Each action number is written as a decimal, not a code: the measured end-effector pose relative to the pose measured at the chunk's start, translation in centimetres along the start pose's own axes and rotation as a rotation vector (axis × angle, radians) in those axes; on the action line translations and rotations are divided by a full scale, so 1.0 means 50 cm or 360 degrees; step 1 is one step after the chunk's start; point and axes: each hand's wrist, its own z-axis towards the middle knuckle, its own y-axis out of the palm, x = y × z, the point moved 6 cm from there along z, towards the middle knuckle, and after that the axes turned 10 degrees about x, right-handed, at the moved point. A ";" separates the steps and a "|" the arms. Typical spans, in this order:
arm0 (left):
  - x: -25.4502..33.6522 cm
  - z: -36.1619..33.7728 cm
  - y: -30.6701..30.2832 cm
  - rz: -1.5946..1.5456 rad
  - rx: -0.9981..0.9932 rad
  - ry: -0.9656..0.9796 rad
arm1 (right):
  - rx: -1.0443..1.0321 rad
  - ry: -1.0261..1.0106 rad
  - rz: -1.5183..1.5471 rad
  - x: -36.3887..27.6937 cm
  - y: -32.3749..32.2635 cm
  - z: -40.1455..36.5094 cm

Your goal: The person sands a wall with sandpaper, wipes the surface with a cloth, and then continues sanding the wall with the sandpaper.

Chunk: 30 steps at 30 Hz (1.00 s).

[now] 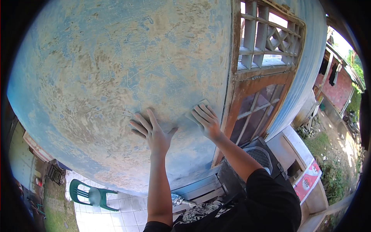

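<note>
Blue wall (96,77), left hand (155,135) splayed against it, right hand (208,121) half-curled, holding pale pad (189,115)

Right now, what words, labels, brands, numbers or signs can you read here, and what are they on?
No text can be read anywhere in this view.
Red-and-white printed sheet at far right: any lettering is too small and blurred to read.
Blue wall, green chair and the pale pad under the right hand: no readable marks.

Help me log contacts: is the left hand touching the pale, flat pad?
Apart: the head view shows weathered blue-and-beige wall between the left hand and the pad.
</note>
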 end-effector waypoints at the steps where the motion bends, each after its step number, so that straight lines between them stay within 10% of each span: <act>1: 0.007 0.002 0.003 0.0018 0.0017 -0.0021 | -0.0036 -0.0029 -0.0078 0.010 -0.002 -0.007; 11: 0.073 -0.011 -0.033 0.0003 0.0029 -0.0122 | 0.0368 0.0020 0.0287 -0.106 0.064 0.291; 18: 0.053 0.047 -0.130 -0.0012 0.0252 -0.0014 | 0.0281 0.0073 0.0115 -0.051 0.034 0.083; 30: 0.055 0.071 -0.143 0.0071 0.0178 0.0029 | 0.0384 0.0128 0.0342 -0.087 0.044 0.271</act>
